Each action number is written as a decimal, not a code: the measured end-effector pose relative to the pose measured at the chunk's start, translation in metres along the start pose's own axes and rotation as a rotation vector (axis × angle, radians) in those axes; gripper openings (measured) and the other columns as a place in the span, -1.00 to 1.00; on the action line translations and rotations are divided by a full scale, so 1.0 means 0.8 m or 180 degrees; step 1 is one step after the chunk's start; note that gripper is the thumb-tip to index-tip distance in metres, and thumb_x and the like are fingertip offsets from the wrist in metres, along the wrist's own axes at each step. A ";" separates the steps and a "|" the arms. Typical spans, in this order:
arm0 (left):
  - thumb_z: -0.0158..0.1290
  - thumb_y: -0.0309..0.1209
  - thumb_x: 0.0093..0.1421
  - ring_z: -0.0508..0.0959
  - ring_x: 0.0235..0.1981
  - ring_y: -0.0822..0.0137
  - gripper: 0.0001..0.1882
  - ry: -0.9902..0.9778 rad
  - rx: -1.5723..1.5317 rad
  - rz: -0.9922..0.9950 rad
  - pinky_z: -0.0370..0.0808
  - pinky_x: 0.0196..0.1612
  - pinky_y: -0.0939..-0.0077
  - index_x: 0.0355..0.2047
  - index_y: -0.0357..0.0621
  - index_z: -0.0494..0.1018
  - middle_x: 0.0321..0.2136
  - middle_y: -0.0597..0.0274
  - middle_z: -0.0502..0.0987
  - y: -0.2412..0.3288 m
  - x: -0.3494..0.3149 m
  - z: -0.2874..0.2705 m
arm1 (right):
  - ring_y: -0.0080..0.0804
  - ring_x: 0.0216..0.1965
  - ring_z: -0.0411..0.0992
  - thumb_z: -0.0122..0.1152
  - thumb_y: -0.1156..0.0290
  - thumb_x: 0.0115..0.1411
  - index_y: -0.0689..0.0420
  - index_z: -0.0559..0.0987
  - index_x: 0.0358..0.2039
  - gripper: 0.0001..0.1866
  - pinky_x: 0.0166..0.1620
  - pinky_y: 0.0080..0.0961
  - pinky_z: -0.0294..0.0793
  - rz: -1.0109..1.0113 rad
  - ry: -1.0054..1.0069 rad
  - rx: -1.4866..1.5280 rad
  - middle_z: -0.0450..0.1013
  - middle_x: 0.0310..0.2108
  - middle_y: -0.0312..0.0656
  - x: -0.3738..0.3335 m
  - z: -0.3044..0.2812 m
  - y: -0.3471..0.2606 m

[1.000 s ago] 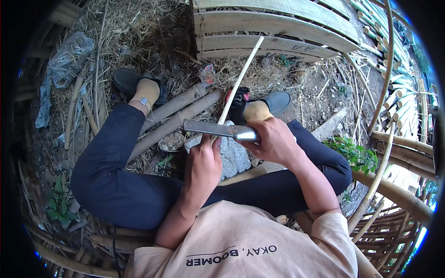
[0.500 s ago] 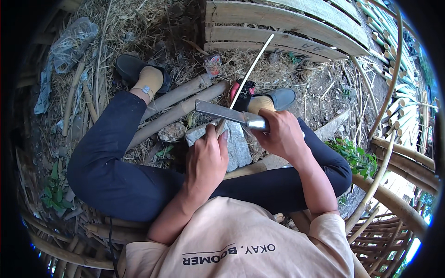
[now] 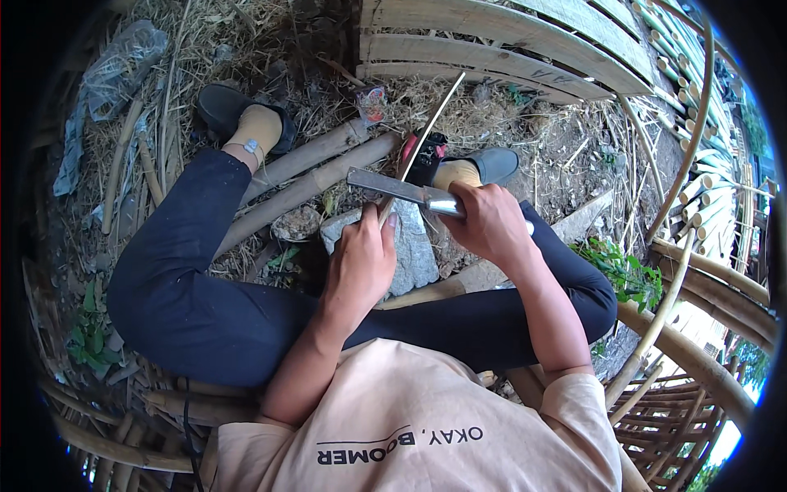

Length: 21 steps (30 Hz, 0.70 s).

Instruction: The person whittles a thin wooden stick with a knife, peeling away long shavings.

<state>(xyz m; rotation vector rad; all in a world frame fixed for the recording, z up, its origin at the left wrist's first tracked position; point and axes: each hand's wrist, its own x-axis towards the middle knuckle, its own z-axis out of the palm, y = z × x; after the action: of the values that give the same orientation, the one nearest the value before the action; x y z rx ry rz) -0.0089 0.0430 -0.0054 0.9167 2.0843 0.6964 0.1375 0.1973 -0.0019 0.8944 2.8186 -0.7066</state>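
Left hand [image 3: 362, 261] pinching pale strip [image 3: 427, 125], right hand [image 3: 489, 220] gripping knife [image 3: 387, 184].
Left fingers clasp the strip's near end, above a grey stone [image 3: 412, 258]; right fingers wrap the knife's handle. Blade lies across the strip just beyond the left thumb. My read: should the thin strip flex or the blade skid, the edge could nick that thumb. Strip's far end, bowed, points toward a slatted wooden crate [image 3: 484, 53].

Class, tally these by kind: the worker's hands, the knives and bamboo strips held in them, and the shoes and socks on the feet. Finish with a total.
Hands: 2 (left hand, right hand)
Knife: 1
Bamboo strip: 1
Dark shoes: 2 (left shoe, right shoe)
Tan socks: 2 (left sock, right sock)
Total: 8
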 end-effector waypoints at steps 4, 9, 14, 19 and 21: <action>-0.11 -0.32 0.42 0.54 -0.33 -0.41 -0.73 0.0131 -0.0064 0.0042 0.44 -0.26 -0.19 -0.15 -0.34 0.40 -0.47 -0.40 0.53 -0.009 -0.004 -0.001 | 0.08 -0.48 0.53 0.38 0.29 0.02 0.11 0.55 -0.39 -0.77 -0.36 -0.08 0.53 -0.0091 0.0151 -0.0059 0.51 -0.61 -0.01 0.004 0.002 -0.004; -0.07 -0.25 0.40 0.55 -0.25 -0.40 -0.65 -0.0145 -0.0016 -0.0085 0.44 -0.19 -0.21 -0.07 -0.36 0.43 -0.39 -0.43 0.54 -0.004 0.005 0.005 | 0.05 -0.49 0.54 0.41 0.26 0.00 0.13 0.57 -0.50 -0.76 -0.36 -0.10 0.53 -0.0009 0.0154 0.0004 0.51 -0.62 0.00 -0.001 -0.002 -0.002; -0.05 -0.25 0.39 0.54 -0.19 -0.40 -0.65 -0.0268 -0.0102 -0.0060 0.45 -0.12 -0.15 -0.14 -0.37 0.45 -0.33 -0.42 0.56 -0.018 0.009 0.019 | 0.05 -0.49 0.54 0.41 0.23 0.01 0.14 0.61 -0.48 -0.76 -0.36 -0.11 0.54 0.0047 -0.0143 -0.0300 0.52 -0.61 0.00 0.001 0.003 -0.007; -0.09 -0.22 0.43 0.54 -0.20 -0.39 -0.63 -0.0379 -0.0160 -0.0256 0.42 -0.17 -0.15 -0.12 -0.37 0.44 -0.38 -0.38 0.55 -0.005 0.003 0.006 | 0.04 -0.50 0.54 0.42 0.25 0.00 0.15 0.61 -0.48 -0.76 -0.38 -0.12 0.53 0.0038 0.0025 -0.0196 0.51 -0.62 -0.01 -0.001 -0.005 -0.005; -0.10 -0.20 0.44 0.54 -0.23 -0.39 -0.62 -0.0350 -0.0287 -0.0095 0.42 -0.20 -0.13 -0.12 -0.36 0.43 -0.40 -0.36 0.55 -0.005 -0.002 0.000 | 0.04 -0.51 0.54 0.42 0.27 -0.01 0.15 0.60 -0.48 -0.77 -0.38 -0.14 0.53 -0.0032 0.0112 -0.0101 0.50 -0.63 -0.02 -0.002 -0.010 -0.004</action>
<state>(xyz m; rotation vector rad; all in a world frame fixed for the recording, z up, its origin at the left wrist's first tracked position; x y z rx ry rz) -0.0102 0.0393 -0.0076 0.8530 1.9503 0.7027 0.1376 0.1977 0.0068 0.8970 2.8585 -0.6519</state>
